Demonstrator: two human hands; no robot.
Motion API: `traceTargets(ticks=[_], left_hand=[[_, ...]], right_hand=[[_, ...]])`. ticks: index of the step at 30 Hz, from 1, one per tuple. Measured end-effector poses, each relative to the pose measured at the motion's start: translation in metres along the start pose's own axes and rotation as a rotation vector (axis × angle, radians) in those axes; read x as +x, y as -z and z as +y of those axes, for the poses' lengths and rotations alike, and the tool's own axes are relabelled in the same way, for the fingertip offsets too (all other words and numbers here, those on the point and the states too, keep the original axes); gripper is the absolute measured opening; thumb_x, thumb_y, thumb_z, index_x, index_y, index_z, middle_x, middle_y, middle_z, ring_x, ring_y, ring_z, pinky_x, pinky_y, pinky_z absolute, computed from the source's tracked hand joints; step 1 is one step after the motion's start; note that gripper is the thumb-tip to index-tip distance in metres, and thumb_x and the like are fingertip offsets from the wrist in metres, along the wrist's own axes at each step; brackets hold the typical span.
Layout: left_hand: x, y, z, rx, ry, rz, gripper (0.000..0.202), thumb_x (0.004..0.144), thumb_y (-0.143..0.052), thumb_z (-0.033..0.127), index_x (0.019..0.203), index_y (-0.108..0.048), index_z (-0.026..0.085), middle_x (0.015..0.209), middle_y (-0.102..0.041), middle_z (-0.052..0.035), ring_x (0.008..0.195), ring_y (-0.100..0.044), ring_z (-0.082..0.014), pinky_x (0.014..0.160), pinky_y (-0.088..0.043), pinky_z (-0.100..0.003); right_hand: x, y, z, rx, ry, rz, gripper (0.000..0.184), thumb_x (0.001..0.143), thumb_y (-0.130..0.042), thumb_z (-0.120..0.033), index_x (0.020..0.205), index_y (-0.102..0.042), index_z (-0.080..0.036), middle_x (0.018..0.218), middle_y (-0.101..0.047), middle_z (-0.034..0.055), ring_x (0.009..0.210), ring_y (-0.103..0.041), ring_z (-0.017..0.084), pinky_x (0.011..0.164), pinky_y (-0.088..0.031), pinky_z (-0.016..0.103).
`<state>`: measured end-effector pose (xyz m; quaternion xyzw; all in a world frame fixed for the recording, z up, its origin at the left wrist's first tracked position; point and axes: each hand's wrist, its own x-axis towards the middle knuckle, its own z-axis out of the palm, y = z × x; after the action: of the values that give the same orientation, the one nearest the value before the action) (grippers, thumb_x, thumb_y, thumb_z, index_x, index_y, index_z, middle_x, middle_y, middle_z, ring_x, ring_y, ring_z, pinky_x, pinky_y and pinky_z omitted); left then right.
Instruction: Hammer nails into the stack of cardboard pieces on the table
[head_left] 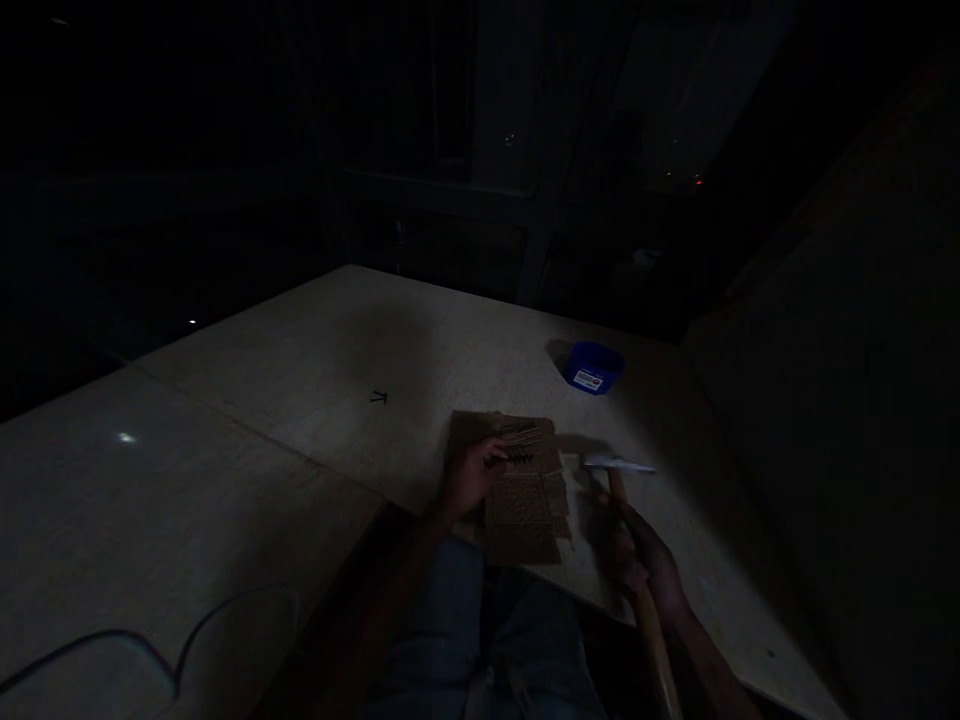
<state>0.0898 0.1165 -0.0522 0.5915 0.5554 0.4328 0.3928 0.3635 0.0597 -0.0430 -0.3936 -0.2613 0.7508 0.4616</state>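
In the head view, my left hand (472, 473) is over the left part of a layered piece of brown cardboard (525, 500), thumb and fingers pinched on a thin dark nail. Just right of the fingertips, a short row of dark nails (520, 457) stands in the cardboard. My right hand (649, 560) is wrapped round the wooden handle of a hammer (616, 480), held to the right of the cardboard with its metal head uppermost. The light is dim, so fine detail at the fingertips is hard to make out.
Several loose nails (379, 398) lie on the pale table (300, 360), left of the cardboard. A blue container (595, 367) with a white label sits at the back right. A cable (120, 635) curves across the lower left. My legs (457, 620) are below the front edge.
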Motion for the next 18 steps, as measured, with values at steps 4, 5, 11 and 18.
traceTargets(ticks=[4, 5, 11, 18], left_hand=[[0.000, 0.017, 0.005, 0.054, -0.093, 0.080, 0.034, 0.077, -0.064, 0.017, 0.111, -0.064, 0.019, 0.100, -0.072, -0.0039, 0.084, -0.064, -0.0145, 0.081, -0.051, -0.029], [0.001, 0.024, 0.006, 0.066, -0.114, 0.110, 0.033, 0.078, -0.061, 0.017, 0.111, -0.064, 0.019, 0.101, -0.072, -0.0043, 0.084, -0.064, -0.0144, 0.082, -0.051, -0.029], [0.017, 0.086, -0.013, 0.226, -0.145, 0.427, 0.030, 0.084, -0.051, 0.019, 0.113, -0.060, 0.015, 0.102, -0.070, -0.0089, 0.087, -0.065, -0.0173, 0.081, -0.052, -0.030], [0.021, 0.160, -0.057, 0.778, 0.170, 0.584, 0.040, 0.086, -0.052, 0.018, 0.124, -0.060, 0.012, 0.122, -0.062, -0.0153, 0.115, -0.056, -0.0251, 0.101, -0.043, -0.035]], right_hand=[[0.000, 0.013, 0.001, 0.266, -0.030, -0.018, 0.028, 0.083, -0.068, -0.035, 0.104, -0.059, -0.019, 0.052, -0.033, -0.0124, 0.029, -0.020, -0.001, 0.026, -0.024, 0.008], [0.001, 0.014, 0.001, 0.315, -0.047, -0.027, 0.026, 0.082, -0.069, -0.032, 0.103, -0.059, -0.019, 0.052, -0.033, -0.0126, 0.029, -0.019, -0.001, 0.025, -0.023, 0.008], [0.001, 0.017, 0.005, 0.431, -0.121, 0.008, 0.031, 0.078, -0.074, -0.030, 0.104, -0.060, -0.018, 0.051, -0.037, -0.0125, 0.028, -0.024, 0.000, 0.024, -0.026, 0.009], [-0.003, 0.017, 0.007, 0.483, -0.129, -0.054, 0.024, 0.078, -0.074, -0.026, 0.096, -0.060, -0.019, 0.052, -0.041, -0.0107, 0.029, -0.032, 0.000, 0.026, -0.030, 0.007]])
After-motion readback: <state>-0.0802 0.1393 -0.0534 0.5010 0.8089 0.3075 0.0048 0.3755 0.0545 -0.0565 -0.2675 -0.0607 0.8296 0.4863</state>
